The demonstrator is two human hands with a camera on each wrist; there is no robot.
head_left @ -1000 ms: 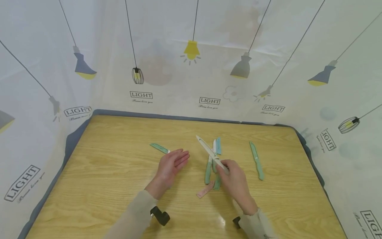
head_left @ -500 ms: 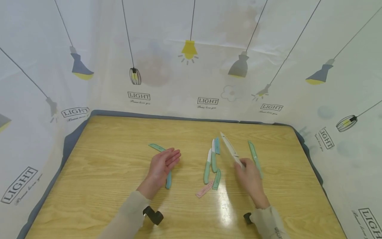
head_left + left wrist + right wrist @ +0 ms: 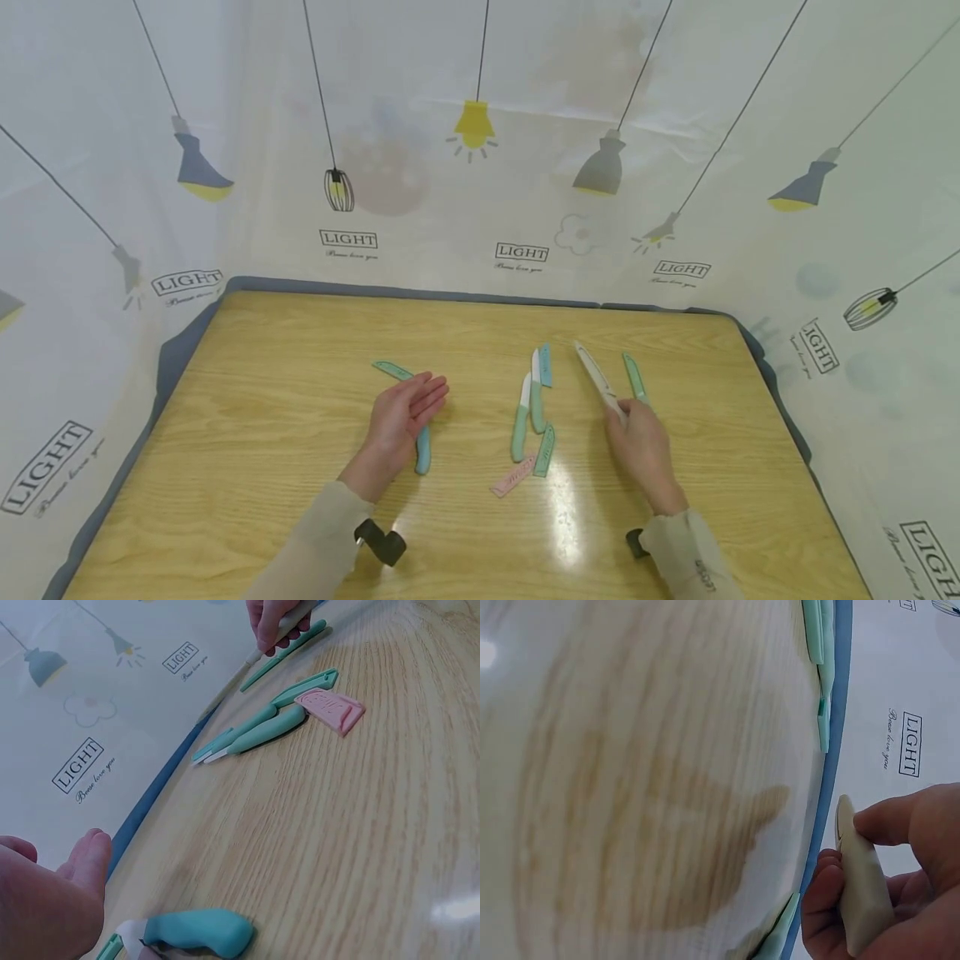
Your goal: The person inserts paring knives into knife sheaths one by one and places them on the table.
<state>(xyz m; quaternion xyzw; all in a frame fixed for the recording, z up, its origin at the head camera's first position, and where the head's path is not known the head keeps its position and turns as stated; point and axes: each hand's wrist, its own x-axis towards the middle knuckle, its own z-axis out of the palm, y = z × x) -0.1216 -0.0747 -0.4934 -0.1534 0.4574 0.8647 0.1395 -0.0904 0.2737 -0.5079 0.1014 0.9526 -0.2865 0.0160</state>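
Observation:
My right hand [image 3: 641, 446] grips a cream-coloured knife [image 3: 596, 375] by its handle, with a matching cream sheath over the blade. Its tip points away and to the left, and in the right wrist view the thumb lies along the cream handle [image 3: 866, 900]. Close by, a green knife [image 3: 633, 375] in its sheath is partly hidden behind this hand. My left hand [image 3: 393, 421] has its fingers extended and holds nothing. It overlaps a knife with a blue handle [image 3: 423, 454] and a green sheath [image 3: 392, 368]; the middle of that knife is hidden.
Between the hands lie two green-handled knives [image 3: 519, 432] with bare white blades. Around them are a blue sheath [image 3: 546, 367], a green sheath [image 3: 545, 452] and a pink sheath [image 3: 514, 477]. A printed curtain [image 3: 435, 250] rises behind the wooden table [image 3: 300, 350].
My right hand has carried the cream knife rightward from over the middle knives to beside the sheathed green knife. My left hand has drifted slightly left, uncovering the blue handle.

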